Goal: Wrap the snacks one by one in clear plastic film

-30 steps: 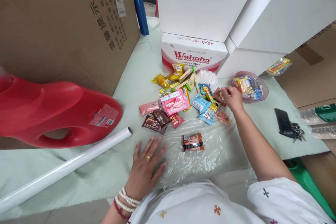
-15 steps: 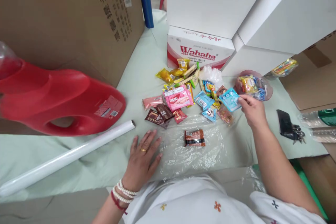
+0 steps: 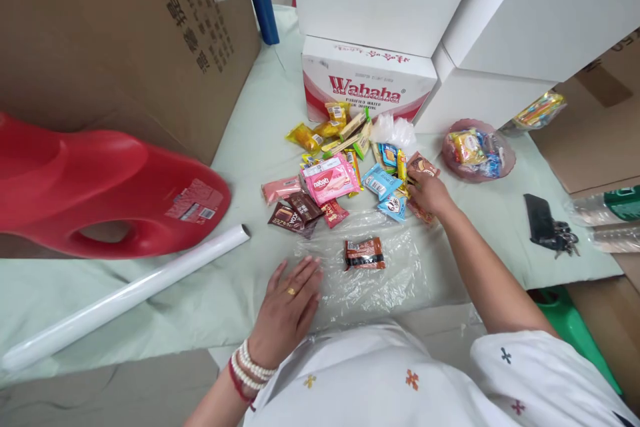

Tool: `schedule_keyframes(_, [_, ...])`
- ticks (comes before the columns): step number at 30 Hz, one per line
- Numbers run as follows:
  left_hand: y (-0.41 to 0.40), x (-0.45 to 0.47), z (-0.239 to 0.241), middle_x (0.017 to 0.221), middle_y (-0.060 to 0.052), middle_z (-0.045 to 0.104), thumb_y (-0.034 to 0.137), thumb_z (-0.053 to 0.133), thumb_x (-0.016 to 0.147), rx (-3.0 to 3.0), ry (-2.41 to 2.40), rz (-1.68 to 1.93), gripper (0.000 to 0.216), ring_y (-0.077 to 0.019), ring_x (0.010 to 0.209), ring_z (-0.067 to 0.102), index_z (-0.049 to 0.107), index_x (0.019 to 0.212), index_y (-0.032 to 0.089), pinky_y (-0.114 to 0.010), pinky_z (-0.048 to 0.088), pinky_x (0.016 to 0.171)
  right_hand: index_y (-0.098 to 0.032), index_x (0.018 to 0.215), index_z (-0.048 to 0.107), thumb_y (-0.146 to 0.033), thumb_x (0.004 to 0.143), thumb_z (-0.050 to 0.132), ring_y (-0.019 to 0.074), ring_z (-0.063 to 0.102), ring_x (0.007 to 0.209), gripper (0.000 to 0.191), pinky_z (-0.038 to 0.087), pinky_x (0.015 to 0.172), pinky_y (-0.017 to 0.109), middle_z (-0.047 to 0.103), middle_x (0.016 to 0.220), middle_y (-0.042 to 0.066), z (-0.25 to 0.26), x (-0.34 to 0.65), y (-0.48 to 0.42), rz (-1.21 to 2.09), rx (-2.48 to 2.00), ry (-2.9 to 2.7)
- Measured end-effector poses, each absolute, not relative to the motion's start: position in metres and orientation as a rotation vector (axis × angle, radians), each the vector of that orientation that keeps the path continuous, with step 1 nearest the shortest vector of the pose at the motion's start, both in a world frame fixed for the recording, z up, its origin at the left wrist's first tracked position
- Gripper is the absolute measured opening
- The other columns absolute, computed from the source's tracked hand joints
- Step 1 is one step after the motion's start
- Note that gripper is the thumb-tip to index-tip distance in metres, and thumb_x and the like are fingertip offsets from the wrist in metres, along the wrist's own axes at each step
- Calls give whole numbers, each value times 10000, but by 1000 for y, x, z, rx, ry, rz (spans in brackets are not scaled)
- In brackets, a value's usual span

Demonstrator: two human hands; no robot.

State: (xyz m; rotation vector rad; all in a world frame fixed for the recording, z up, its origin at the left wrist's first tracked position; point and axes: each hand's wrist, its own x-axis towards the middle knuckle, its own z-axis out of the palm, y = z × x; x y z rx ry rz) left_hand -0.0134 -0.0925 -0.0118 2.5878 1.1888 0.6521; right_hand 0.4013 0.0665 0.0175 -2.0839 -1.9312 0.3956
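Observation:
My left hand [image 3: 289, 305] lies flat, fingers spread, on the left edge of a crinkled clear plastic sheet [image 3: 385, 290] spread on the pale green tablecloth. A brown snack packet [image 3: 365, 253] lies alone on that sheet. Beyond it sits a loose pile of snack packets, with a pink wafer packet [image 3: 327, 180] at its middle. My right hand [image 3: 427, 195] rests on the pile's right side, fingers bent down among the packets next to a brown packet [image 3: 423, 165]. Whether it grips one is hidden. A pink bowl [image 3: 501, 171] holding several packets stands to the right.
A big red jug [image 3: 100, 193] lies on its side at left, with a white paper roll [image 3: 125, 297] in front of it. A cardboard box [image 3: 100, 33], a Wahaha carton [image 3: 365, 80] and white boxes [image 3: 525, 13] line the back. A dark phone with keys [image 3: 544, 223] and clear bottles [image 3: 613, 227] lie at right.
My right hand held a blue packet up by the pink bowl half a second ago; now it is back down on the pile without the blue packet. My left hand stayed put.

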Motion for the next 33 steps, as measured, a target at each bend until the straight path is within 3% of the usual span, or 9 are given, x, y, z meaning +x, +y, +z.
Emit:
schedule_keyframes(3, [-88,-12,-19,1548,-152,516,313,543,961,2612,1283,458,552,-307,1431,493,461,1499,218,-588,164,1262,-166,978,787,-266,782,653,249,662,845,258,495,766,323,769,923,79,12,390,82,523,-2106,-1924])
schedule_keyframes(6, [-89,-20,-19,1600,-153,444,297,544,954,2595,1286,471,585,-303,1490,412,434,1522,214,-575,152,1269,-149,958,795,-318,810,641,229,645,714,273,495,701,328,741,769,57,17,399,76,526,-2159,-1837])
schedule_keyframes(12, [-104,-34,-9,1553,-98,522,52,455,866,2601,981,539,719,-232,1507,390,361,1554,236,-538,173,1284,-206,1115,783,-381,919,556,290,681,945,347,526,880,434,739,1069,126,57,425,8,-40,-1957,-1485])
schedule_keyframes(16, [-105,-32,-9,1489,-114,586,18,445,843,2558,944,597,634,-225,1476,430,473,1450,196,-519,282,1253,-300,1123,766,-424,943,622,259,692,931,262,568,838,423,738,1057,68,73,387,-37,500,-1641,-1675])
schedule_keyframes(20, [-92,-18,-6,1401,-116,653,67,448,907,2516,1014,686,440,-226,1413,499,589,1303,194,-506,386,1197,-331,1173,746,-393,1010,528,238,695,946,279,581,833,402,730,1047,65,56,328,-53,939,-1392,-1990])
schedule_keyframes(26, [-67,2,-7,1411,-113,650,146,425,973,2516,1131,604,370,-242,1368,539,635,1276,186,-521,424,1145,-287,1316,670,-381,1059,385,261,662,1085,395,554,900,424,652,1294,105,41,298,-47,814,-1459,-2307])
schedule_keyframes(28, [-61,7,-9,1420,-108,644,138,423,964,2513,1116,566,415,-245,1371,534,625,1322,196,-528,405,1156,-277,1393,612,-456,1030,473,300,613,1138,428,521,934,459,607,1382,118,50,294,-48,700,-1473,-2437])
schedule_keyframes(30, [-55,14,-10,1425,-101,641,123,430,950,2524,1076,539,462,-242,1376,528,607,1367,212,-530,377,1177,-245,1450,560,-532,942,629,341,562,1143,588,484,947,495,603,1382,142,58,287,-48,617,-1437,-2612])
schedule_keyframes(33, [-46,27,-12,1468,-94,611,135,416,970,2548,1072,472,482,-238,1400,510,569,1420,215,-538,322,1208,-173,1466,533,-451,856,763,368,514,1138,708,433,949,510,646,1266,166,56,272,-51,477,-1467,-2799])
